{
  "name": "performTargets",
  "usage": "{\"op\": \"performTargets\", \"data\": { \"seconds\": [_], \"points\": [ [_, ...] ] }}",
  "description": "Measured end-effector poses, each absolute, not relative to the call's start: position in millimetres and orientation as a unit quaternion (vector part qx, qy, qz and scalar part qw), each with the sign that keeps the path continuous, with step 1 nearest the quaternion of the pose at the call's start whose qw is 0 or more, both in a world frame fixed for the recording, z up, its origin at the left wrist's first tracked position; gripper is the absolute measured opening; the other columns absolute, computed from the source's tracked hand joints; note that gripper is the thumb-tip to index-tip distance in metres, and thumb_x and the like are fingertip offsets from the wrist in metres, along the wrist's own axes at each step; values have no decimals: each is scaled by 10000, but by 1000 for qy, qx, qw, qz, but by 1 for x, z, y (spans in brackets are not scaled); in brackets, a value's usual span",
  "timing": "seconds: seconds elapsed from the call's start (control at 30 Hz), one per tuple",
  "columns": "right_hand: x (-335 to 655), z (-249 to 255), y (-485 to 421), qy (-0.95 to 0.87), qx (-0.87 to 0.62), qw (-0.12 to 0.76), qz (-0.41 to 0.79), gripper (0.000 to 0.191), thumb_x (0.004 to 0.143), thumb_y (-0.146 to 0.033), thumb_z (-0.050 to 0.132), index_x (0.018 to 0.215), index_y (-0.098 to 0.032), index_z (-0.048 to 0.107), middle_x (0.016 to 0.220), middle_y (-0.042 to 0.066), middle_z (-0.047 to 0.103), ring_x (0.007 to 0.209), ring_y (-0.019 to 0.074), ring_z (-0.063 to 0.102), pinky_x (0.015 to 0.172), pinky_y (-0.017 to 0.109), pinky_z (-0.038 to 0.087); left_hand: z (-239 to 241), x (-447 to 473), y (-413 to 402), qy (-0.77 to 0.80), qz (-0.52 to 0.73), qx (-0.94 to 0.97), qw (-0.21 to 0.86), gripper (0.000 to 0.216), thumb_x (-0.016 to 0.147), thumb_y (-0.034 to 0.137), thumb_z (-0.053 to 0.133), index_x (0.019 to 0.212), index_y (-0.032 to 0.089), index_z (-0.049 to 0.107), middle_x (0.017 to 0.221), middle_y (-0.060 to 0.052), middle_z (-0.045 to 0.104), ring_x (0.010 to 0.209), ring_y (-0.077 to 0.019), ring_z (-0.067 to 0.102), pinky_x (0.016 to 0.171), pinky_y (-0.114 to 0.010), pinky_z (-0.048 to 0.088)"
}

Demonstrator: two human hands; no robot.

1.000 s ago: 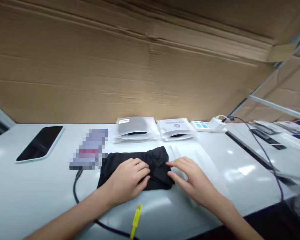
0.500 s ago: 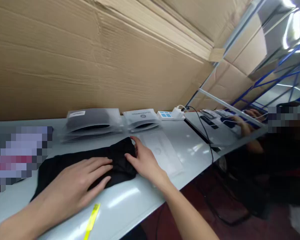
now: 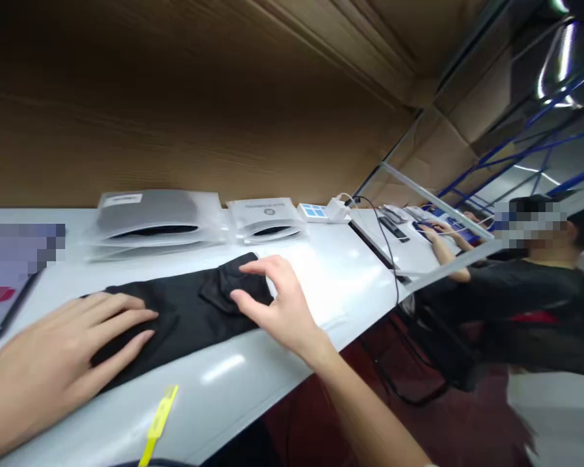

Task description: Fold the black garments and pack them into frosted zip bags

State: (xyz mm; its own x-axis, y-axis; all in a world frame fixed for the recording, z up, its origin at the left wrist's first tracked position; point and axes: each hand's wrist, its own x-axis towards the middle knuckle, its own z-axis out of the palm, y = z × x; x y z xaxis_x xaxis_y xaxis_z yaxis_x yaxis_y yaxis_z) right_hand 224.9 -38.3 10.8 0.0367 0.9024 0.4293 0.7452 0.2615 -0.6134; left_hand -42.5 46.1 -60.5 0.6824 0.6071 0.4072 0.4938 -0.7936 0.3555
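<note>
Both hands lie on a folded black garment [image 3: 185, 311] at the white table's [image 3: 340, 285] near edge: left hand [image 3: 58, 363] flat, fingers spread, right hand [image 3: 277, 305] open, curled over the folded right end. Stacked clear bags [image 3: 156, 220] lie beyond; a yellow tag [image 3: 158, 421] lies nearer.

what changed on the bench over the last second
The black garment was a compact bundle; now it lies longer and flatter along the white table. The left hand slid toward its left end and rests flat there. The right hand moved onto the right end, fingers touching a folded flap. The view swung right, bringing in a seated person. The clear bag stacks and yellow tag stayed put.
</note>
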Motion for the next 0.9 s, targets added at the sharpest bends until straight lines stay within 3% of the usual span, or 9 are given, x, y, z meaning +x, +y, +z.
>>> {"op": "performTargets", "data": {
  "seconds": [0.1,0.2,0.37,0.53,0.67,0.8,0.9],
  "points": [
    [216,8,-37,-744,-600,273,110,291,758,-270,766,1020,-211,654,1033,21,660,1031,209,538,949,363,395,-60,-43,44,306,219,922,85,311,892,467,497,1026,276,703,1041,71,677,980,-181,604,885,-372,459],
    [212,1,-31,-747,-622,211,106,130,797,-165,705,914,-214,674,932,10,691,978,220,542,899,387,378,-52,-44,40,299,221,925,76,247,892,429,530,1013,298,701,1013,32,697,943,-205,631,840,-360,493],
    [201,-1,-24,-705,-626,313,112,100,824,-114,645,818,-210,673,822,9,700,841,191,599,817,369,396,-37,-40,35,306,221,923,76,267,921,356,484,998,233,708,986,-51,699,911,-224,637,810,-347,490],
    [209,18,-29,-722,-565,322,237,103,873,-253,634,950,-247,702,954,13,730,908,183,645,836,335,472,-34,-40,33,308,205,924,92,254,934,311,469,1006,222,696,994,-56,685,910,-218,624,798,-344,483],
    [247,23,-31,-609,-665,373,217,237,892,-411,573,992,-232,691,996,53,719,926,222,650,798,352,497,-31,-41,32,309,211,922,100,247,940,300,465,997,222,692,978,-43,692,889,-204,622,789,-330,474],
    [270,16,-34,-580,-709,279,289,419,882,-493,563,1200,-223,610,955,50,699,862,209,649,771,346,508,-21,-46,32,377,289,877,70,287,949,339,447,855,195,678,863,-41,703,816,-199,614,756,-326,449],
    [261,9,-34,-578,-708,247,322,527,880,-498,556,1310,-198,514,904,44,683,810,202,646,743,347,514,-15,-53,34,455,288,839,82,337,929,413,446,768,204,656,715,-18,674,667,-182,588,630,-296,416]
  ]
}}
